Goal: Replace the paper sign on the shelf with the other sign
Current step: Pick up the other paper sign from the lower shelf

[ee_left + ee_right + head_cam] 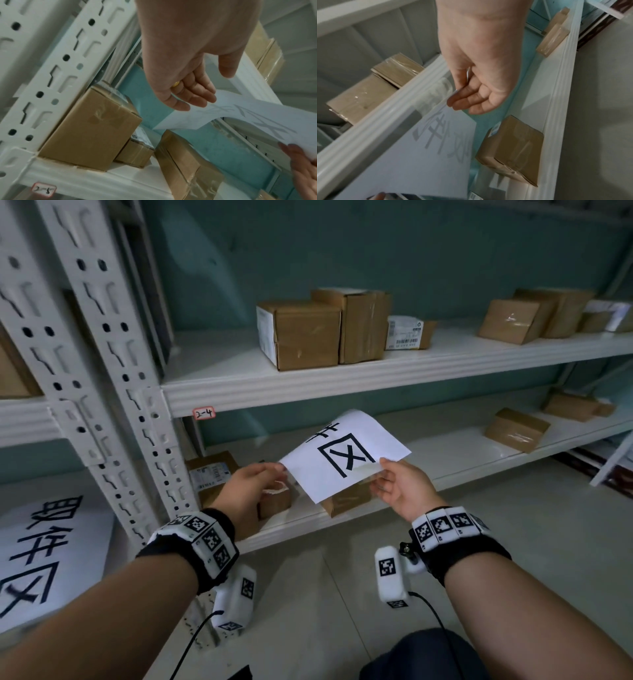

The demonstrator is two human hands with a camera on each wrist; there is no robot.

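A white paper sign [346, 455] with black hand-drawn characters hangs in the air just below the front edge of the white shelf [342, 386]. My left hand [272, 472] pinches its left corner, thumb on top and fingers underneath [193, 98]. My right hand [383, 472] pinches its near right edge, where a strip of clear tape [436, 94] clings to the sheet [402, 155]. The sheet [257, 117] bows between the two hands. The other sign [48, 556], also white with black characters, lies flat at the lower left beside the rack.
Cardboard boxes [301, 333] stand on the upper shelf and more boxes [515, 429] on the lower one. Perforated white uprights [113, 378] rise at the left. A small label reading 2-4 [204, 413] sits on the shelf edge. Pale floor [496, 542] lies below right.
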